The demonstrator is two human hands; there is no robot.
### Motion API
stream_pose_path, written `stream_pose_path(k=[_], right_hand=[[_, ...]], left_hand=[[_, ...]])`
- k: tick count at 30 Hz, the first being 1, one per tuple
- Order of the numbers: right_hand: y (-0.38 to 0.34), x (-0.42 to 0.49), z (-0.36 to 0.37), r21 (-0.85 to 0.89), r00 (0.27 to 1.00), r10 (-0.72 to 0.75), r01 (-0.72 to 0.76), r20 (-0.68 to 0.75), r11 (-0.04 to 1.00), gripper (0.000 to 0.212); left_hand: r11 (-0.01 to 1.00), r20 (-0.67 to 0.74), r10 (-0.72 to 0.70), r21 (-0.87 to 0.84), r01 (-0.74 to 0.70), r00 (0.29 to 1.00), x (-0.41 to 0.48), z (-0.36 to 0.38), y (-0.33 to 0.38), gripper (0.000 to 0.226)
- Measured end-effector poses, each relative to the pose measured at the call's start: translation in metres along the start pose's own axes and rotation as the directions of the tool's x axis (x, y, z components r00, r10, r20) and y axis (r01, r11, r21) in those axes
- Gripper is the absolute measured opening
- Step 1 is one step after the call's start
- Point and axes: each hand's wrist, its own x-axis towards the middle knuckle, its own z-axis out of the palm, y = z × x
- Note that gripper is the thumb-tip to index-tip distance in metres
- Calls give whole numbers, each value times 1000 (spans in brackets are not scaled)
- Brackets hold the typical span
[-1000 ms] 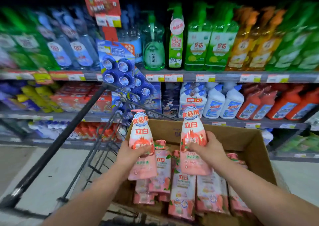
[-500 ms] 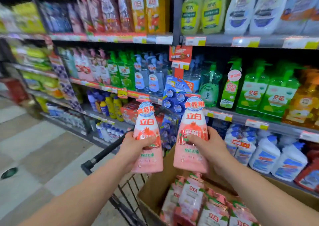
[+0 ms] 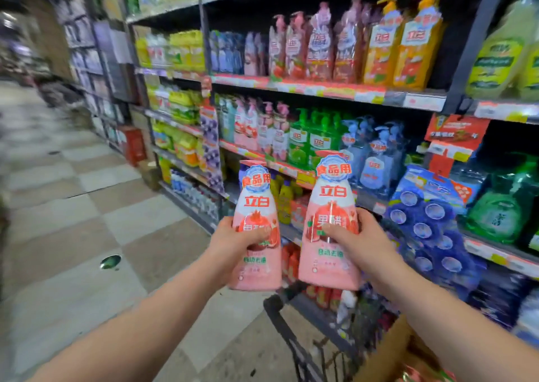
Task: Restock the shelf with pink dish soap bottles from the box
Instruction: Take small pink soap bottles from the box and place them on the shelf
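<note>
My left hand (image 3: 233,241) grips one pink dish soap bottle (image 3: 256,268) upright, thumb across its label. My right hand (image 3: 358,244) grips a second pink bottle (image 3: 332,200) beside it, the two bottles nearly touching. Both are held in front of the shelving. Pink bottles of the same kind stand in a row on the middle shelf (image 3: 262,130) and on the upper shelf (image 3: 309,46). The cardboard box (image 3: 385,358) shows only as a corner at the bottom right, with pink packaging peeking out.
A black shopping cart handle and wire frame (image 3: 280,308) sit below the bottles. Shelves hold green (image 3: 312,139), blue (image 3: 373,160) and orange bottles (image 3: 408,40) and blue hanging packs (image 3: 428,221). A tiled aisle floor (image 3: 87,235) stretches away to the left.
My view has swung up and left, away from the box toward the shelves and aisle. Both hands have carried their bottles up out of the box and keep holding them side by side.
</note>
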Motion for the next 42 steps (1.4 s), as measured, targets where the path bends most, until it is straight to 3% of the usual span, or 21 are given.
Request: stream_pose_path(k=[3, 6, 10, 13, 25, 29, 39, 42], right_hand=[[-20, 21, 72, 14, 999, -23, 23, 46, 1000, 44], [-35, 40, 134, 67, 997, -45, 41, 69, 997, 46], [-57, 63, 201, 116, 992, -91, 80, 92, 990, 42], [-70, 83, 234, 111, 988, -97, 84, 118, 990, 41], [-102, 226, 335, 167, 949, -216, 181, 228, 969, 40], [-114, 297, 358, 175, 940, -245, 207, 237, 963, 41], [-129, 450, 399, 125, 937, -286, 265, 201, 956, 36], [-132, 484, 413, 121, 943, -272, 253, 191, 960, 42]], left_hand=[[999, -36, 42, -1, -42, 998, 25, -71, 19, 48], [995, -44, 97, -13, -97, 994, 44, -129, 37, 27], [994, -72, 93, -52, -97, 993, 65, -187, 59, 39], [991, -100, 115, -55, -121, 988, 89, -212, 70, 27], [984, -244, 172, -11, -180, 954, 223, -266, 108, 63], [976, -241, 211, -1, -218, 947, 300, -269, 138, 44], [957, -221, 248, -93, -274, 943, 447, -263, 172, 47], [953, -190, 264, -102, -286, 946, 487, -270, 178, 34]])
